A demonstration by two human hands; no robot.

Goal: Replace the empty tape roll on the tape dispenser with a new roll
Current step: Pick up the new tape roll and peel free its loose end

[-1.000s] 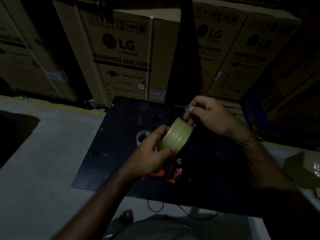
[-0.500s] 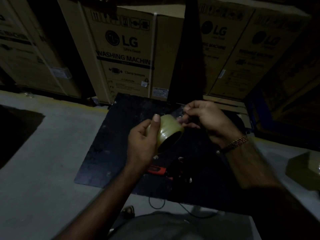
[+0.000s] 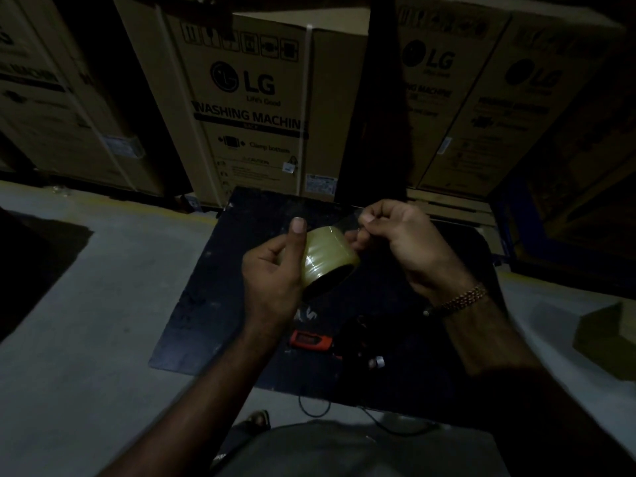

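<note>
1. Your left hand [image 3: 275, 270] grips the new yellowish translucent tape roll [image 3: 327, 258] above the black board [image 3: 192, 304], thumb on top.
2. Your right hand [image 3: 402, 242] pinches the clear peeled tape end [image 3: 347, 220], fingers curled tight.
3. Risk: a slack pull lets the end fold back and stick to the roll or to your fingers.
4. Risk: a skewed pull may split the strip.
5. The red-and-black tape dispenser [image 3: 320, 340] lies on the board below, dim; threading there could go astray.

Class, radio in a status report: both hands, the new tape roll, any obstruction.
Left hand grips tape roll. Right hand pinches its peeled end. Tape dispenser lies on black board, unloaded. Nothing obstructing.
</note>
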